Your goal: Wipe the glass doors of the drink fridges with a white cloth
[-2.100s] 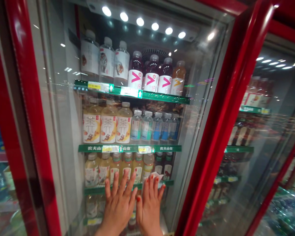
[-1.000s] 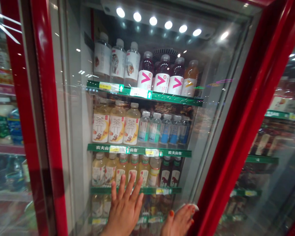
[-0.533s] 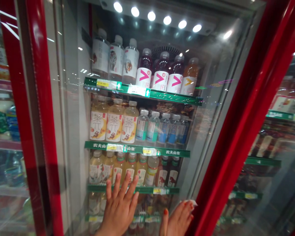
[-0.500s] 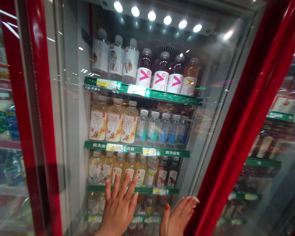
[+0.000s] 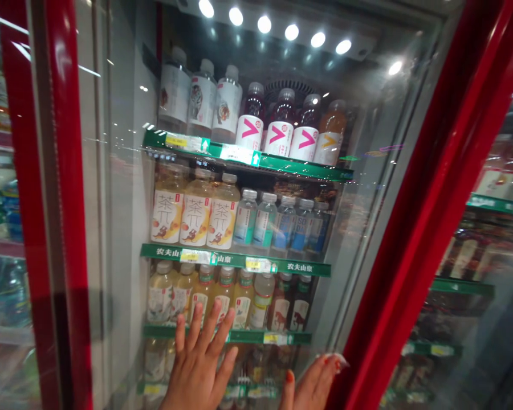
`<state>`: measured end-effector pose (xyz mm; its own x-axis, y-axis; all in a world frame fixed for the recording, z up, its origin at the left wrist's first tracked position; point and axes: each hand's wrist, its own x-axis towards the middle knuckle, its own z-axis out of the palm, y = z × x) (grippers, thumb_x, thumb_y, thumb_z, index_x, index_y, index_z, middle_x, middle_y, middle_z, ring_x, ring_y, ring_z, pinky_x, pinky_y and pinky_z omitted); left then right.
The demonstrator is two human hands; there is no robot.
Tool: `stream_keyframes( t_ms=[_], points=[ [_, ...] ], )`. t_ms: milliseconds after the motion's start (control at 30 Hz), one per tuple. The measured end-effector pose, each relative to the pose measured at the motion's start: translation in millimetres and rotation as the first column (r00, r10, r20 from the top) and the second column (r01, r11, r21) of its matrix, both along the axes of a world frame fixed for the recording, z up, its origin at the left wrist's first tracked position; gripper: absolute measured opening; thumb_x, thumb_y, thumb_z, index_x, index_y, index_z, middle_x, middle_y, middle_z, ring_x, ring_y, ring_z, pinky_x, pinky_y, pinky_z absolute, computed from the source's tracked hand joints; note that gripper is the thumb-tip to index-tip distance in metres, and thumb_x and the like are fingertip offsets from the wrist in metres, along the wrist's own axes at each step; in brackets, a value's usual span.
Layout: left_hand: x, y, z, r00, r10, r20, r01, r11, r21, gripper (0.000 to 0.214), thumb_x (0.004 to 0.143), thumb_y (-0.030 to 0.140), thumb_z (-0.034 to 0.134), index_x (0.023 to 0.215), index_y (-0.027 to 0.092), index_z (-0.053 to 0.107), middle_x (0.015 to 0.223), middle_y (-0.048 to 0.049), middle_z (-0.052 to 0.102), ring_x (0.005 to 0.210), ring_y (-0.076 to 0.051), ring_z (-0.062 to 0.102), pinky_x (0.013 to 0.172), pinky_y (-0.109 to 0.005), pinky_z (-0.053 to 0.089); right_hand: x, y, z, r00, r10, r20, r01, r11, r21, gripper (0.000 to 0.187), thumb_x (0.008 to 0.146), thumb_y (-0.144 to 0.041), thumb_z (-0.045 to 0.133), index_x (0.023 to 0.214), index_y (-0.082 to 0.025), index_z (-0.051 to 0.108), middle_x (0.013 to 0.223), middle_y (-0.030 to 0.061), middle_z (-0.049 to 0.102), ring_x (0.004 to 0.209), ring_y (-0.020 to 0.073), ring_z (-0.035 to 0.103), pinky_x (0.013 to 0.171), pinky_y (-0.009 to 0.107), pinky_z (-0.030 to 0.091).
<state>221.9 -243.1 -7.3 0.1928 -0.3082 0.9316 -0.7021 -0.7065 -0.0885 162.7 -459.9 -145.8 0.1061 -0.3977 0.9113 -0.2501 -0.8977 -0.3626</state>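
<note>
My left hand [image 5: 200, 364] is spread flat, palm forward, at the glass door [image 5: 367, 171] of a drinks fridge, holding nothing. Whether its palm touches the glass I cannot tell. Low on the right, my right hand [image 5: 312, 384] is by the red door frame [image 5: 406, 239], thumb apart and fingers together. A thin white cloth or tissue [image 5: 341, 362] shows at its fingertips, mostly hidden beneath the fingers. Behind the glass, bottles with green caps [image 5: 226, 279] appear just above my left fingertips.
Inside stand tea bottles [image 5: 195, 210], blue soda bottles [image 5: 301, 225] and purple drinks [image 5: 280, 128] on shelves with green edge strips [image 5: 235, 259]. A red upright [image 5: 68, 171] borders the left side. More stocked shelves [image 5: 461, 285] show at right.
My left hand has shifted slightly left, its fingers still spread. My right hand sits a little lower, with the white piece still at its fingertips.
</note>
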Motion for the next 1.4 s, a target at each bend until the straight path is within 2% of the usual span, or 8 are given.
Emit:
stream_keyframes(
  t_ms=[133,367,633,767,867,1100,1267,1400],
  points=[
    [-2.9,5.6,4.8,1.000,-0.015,-0.017,0.016,0.999,0.033,0.081,0.101,0.020,0.054,0.177,0.027,0.024,0.184,-0.0018,0.025,0.175,-0.028,0.009,0.143,-0.051,-0.001,17.0,46.9,32.8,0.989,0.123,-0.078,-0.120,0.992,0.039,0.083,0.112,-0.051,0.032,0.178,-0.012,0.001,0.186,0.0233,0.002,0.171,0.0524,0.006,0.122,0.090,0.030],
    [-2.7,49.4,-4.6,0.999,-0.036,0.036,0.031,0.991,0.127,0.082,0.098,0.017,0.056,0.175,0.023,0.030,0.182,-0.0029,0.031,0.174,-0.027,0.015,0.144,-0.045,0.007,13.8,63.7,-16.3,0.993,0.106,-0.045,-0.109,0.991,-0.080,0.087,0.109,-0.051,0.040,0.179,-0.020,-0.003,0.184,0.0208,0.018,0.170,0.0525,0.010,0.121,0.092,0.032],
    [1.4,74.2,-11.1,0.983,0.069,-0.168,-0.089,0.989,-0.115,0.082,0.103,0.020,0.055,0.177,0.028,0.022,0.185,-0.0065,0.024,0.175,-0.026,0.011,0.144,-0.051,0.012,34.3,84.6,130.8,0.968,0.217,-0.128,-0.229,0.969,-0.091,0.084,0.112,-0.045,0.040,0.178,-0.011,-0.002,0.185,0.0267,0.005,0.173,0.0465,0.004,0.129,0.082,0.026],
    [4.2,74.0,-8.7,0.984,0.063,-0.166,-0.085,0.988,-0.130,0.080,0.105,0.021,0.055,0.177,0.028,0.021,0.186,-0.0077,0.023,0.175,-0.026,0.011,0.144,-0.050,0.011,28.2,112.9,83.9,0.900,0.241,-0.362,-0.365,0.872,-0.325,0.084,0.108,-0.047,0.055,0.179,-0.022,0.018,0.176,0.0149,0.043,0.171,0.0356,0.026,0.129,0.061,0.043],
    [6.9,79.2,-10.6,0.980,0.065,-0.186,-0.081,0.993,-0.081,0.078,0.105,0.021,0.054,0.177,0.028,0.025,0.185,-0.0069,0.025,0.175,-0.025,0.011,0.144,-0.048,0.010,8.8,74.1,55.4,0.970,0.101,-0.219,-0.150,0.964,-0.218,0.080,0.112,-0.047,0.042,0.179,-0.016,0.010,0.181,0.0215,0.028,0.173,0.0394,0.015,0.129,0.074,0.036],
    [1.7,63.7,-10.8,0.977,0.056,-0.203,-0.091,0.982,-0.167,0.083,0.105,0.021,0.057,0.178,0.029,0.019,0.185,-0.0096,0.023,0.175,-0.029,0.011,0.143,-0.057,0.013,15.8,41.8,135.7,0.982,0.161,-0.094,-0.164,0.986,-0.025,0.081,0.114,-0.044,0.034,0.177,-0.011,-0.007,0.185,0.0262,-0.005,0.173,0.0458,-0.002,0.130,0.082,0.022],
    [0.0,54.0,-11.1,0.981,0.062,-0.184,-0.099,0.974,-0.205,0.086,0.104,0.022,0.059,0.178,0.027,0.016,0.186,-0.0098,0.019,0.175,-0.029,0.010,0.143,-0.056,0.012,15.0,75.0,82.2,0.902,0.223,-0.369,-0.362,0.856,-0.369,0.081,0.107,-0.035,0.052,0.179,-0.020,0.016,0.182,0.0142,0.030,0.173,0.0327,0.017,0.134,0.061,0.035],
    [3.6,65.0,-13.3,0.983,0.078,-0.167,-0.103,0.984,-0.146,0.086,0.103,0.020,0.060,0.178,0.028,0.019,0.186,-0.0091,0.022,0.175,-0.027,0.012,0.143,-0.051,0.013,-2.9,32.2,57.9,0.973,0.094,-0.210,-0.145,0.958,-0.247,0.078,0.112,-0.034,0.039,0.178,-0.013,0.005,0.185,0.0201,0.013,0.174,0.0368,0.004,0.131,0.074,0.030]
  ],
)
